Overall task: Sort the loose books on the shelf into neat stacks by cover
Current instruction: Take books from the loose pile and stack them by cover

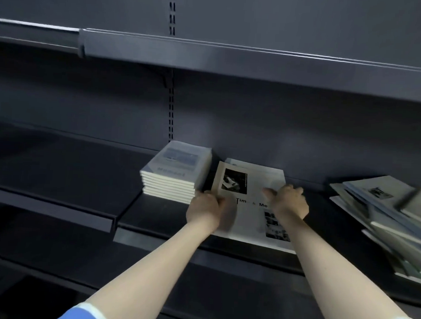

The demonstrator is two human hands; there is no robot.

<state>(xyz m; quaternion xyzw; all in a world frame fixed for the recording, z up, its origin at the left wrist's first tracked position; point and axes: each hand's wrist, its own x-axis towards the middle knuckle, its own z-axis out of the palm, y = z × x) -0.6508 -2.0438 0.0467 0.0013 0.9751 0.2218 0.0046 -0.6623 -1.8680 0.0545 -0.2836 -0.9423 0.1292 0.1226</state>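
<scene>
A white book with black photos (248, 204) lies flat on the dark shelf (153, 219), on top of at least one other book. My left hand (206, 208) grips its left edge with curled fingers. On the book's right part rests my right hand (288, 200), thumb stretched left across the cover and fingers curled over the right side. Just to the left, a neat stack of several white books with a blue-grey cover picture (177, 173) stands against the back wall.
A loose, tilted heap of several books (392, 220) lies at the right end of the shelf. An upper shelf (233, 59) overhangs. A lower-set shelf section (46, 200) adjoins on the left, and another shelf sits below.
</scene>
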